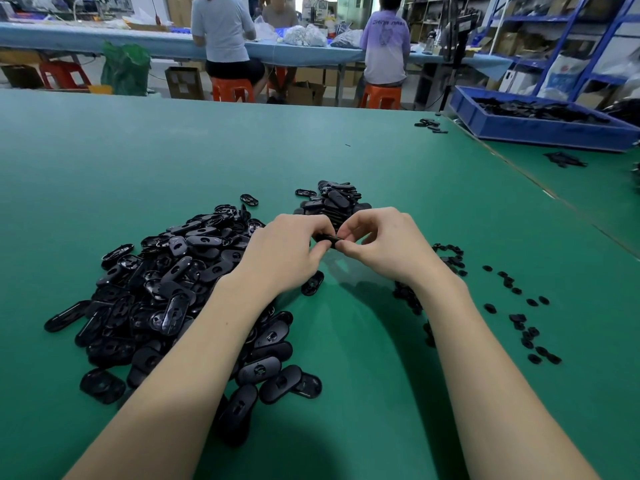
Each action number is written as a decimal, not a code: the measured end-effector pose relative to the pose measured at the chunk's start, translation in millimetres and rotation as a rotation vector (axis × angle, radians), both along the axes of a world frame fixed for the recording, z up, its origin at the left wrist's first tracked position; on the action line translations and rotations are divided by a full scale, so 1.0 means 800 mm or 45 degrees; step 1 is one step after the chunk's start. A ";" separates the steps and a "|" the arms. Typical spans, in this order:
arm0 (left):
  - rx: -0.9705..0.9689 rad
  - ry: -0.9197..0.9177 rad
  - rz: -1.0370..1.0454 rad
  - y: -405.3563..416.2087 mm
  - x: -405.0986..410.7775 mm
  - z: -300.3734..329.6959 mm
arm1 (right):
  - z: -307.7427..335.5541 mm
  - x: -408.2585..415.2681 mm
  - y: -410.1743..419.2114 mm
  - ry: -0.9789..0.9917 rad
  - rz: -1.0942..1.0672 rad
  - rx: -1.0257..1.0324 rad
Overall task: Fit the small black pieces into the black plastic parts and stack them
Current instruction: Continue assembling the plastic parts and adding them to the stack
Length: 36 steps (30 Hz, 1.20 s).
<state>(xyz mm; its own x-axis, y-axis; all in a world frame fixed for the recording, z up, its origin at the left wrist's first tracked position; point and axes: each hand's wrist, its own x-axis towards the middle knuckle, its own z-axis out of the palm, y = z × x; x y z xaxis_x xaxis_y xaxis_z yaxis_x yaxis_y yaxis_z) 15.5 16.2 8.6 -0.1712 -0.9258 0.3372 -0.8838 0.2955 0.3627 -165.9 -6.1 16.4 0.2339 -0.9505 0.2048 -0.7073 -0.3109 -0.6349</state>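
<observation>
Head view: both hands meet above the green worktop (173,161), sharing one black plastic part (327,241) between them. The left hand (287,252) has its fingers curled over the part's left end, thumb pressed up against it from below. The right hand (379,242) pinches the right end, its fingers bent in tight; so each grip is closed on the same part, which is held level just off the surface. Whether a small piece sits under the fingertips cannot be told.

Left of the hands, and partly under the left forearm, lies a big loose heap of parts (173,289), oblong shells with a hole in the middle, lying every way up. Just behind the hands stands a smaller stack of parts (334,199), with two strays beside it. To the right, near the right wrist and forearm, small black pieces (519,323) are scattered on the worktop, some in a clump close to the wrist.

At the far right edge sits a blue tray (540,128) holding more black parts. Beyond the worktop, people sit on orange stools (232,90) at another long table with their backs turned.
</observation>
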 end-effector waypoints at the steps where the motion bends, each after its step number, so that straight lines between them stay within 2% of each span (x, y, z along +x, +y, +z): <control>1: -0.006 0.005 0.008 0.000 0.000 -0.001 | 0.000 0.001 0.000 -0.006 0.007 -0.002; 7: -0.008 0.054 -0.004 -0.003 0.002 -0.001 | 0.000 0.004 0.000 -0.026 -0.041 -0.059; 18: -0.033 -0.008 0.140 -0.004 -0.002 -0.008 | -0.012 0.013 0.003 -0.056 -0.067 -0.069; 26: -0.043 -0.025 0.137 -0.003 -0.005 -0.008 | -0.019 0.013 0.005 -0.138 -0.047 -0.058; 30: -0.007 0.054 0.113 -0.003 0.002 -0.004 | -0.020 0.014 0.007 -0.169 -0.056 -0.099; 36: 0.109 0.246 0.142 -0.005 0.003 -0.006 | -0.015 0.007 0.005 0.002 0.109 -0.108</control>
<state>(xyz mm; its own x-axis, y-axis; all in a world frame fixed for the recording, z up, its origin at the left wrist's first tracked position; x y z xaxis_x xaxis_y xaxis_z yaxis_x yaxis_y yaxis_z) 18.1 12.2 3.9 -0.0063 -0.9619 0.2734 -0.8210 0.1611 0.5478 -160.7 -2.0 4.3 0.3137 -0.9062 0.2836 -0.6767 -0.4229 -0.6027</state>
